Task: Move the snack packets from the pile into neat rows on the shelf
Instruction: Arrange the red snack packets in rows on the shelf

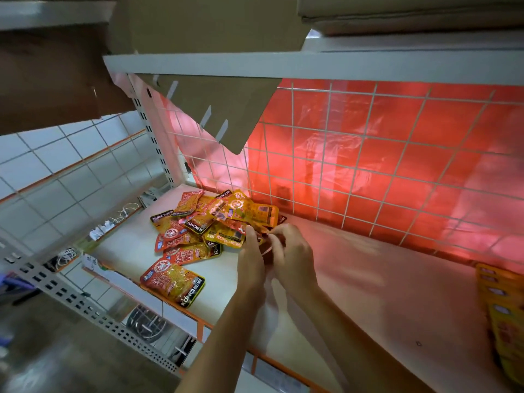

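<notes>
**Head view: both hands meet on one packet at the pile's edge**

The pile of Konchew snack packets point(209, 222) lies heaped at the left rear of the white shelf point(368, 293), close against the wire grid back point(368, 154) with red film point(411, 131) behind it. The packets overlap at all angles, some face down, so each probably has to be turned before it can join a row.

That seems to be why the hands are paired here. The left hand point(251, 262) and right hand point(293, 256) come together at the pile's right edge, fingers of both curled around a red packet point(266, 249) held between them. Only a sliver of it shows, so whether they hold one packet or several cannot be told. Two hands on it suggests squaring or flattening it before placement.

A row of orange packets point(502, 313) runs along the shelf's far right, well apart from the pile, with bare shelf between; that is probably where this one belongs. One lone packet point(173, 285) lies face up near the front edge, apart from the heap. Most of the pile remains unsorted.
</notes>
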